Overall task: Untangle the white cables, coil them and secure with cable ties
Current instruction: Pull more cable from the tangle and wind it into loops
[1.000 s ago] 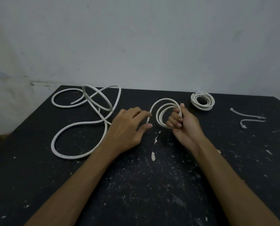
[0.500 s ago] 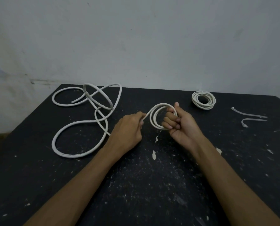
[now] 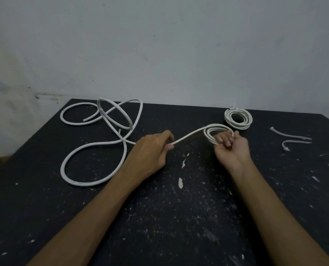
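At frame centre the left hand (image 3: pixel 150 150) pinched the thin white cable (image 3: pixel 188 136), whose small coil (image 3: pixel 215 133) the right hand (image 3: pixel 230 144) clenched. The thick cable (image 3: pixel 94 146) sprawled in loops at left (crossing the thin one), while a tied coil (image 3: pixel 238 119) and two cable ties (image 3: pixel 292 140) lay on the tabletop (image 3: pixel 179 217) at upper right.

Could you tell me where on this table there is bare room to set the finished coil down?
Free: the table front between the forearms, and the strip between the tied coil and the cable ties. Crowded: the back left, under the loose cable.
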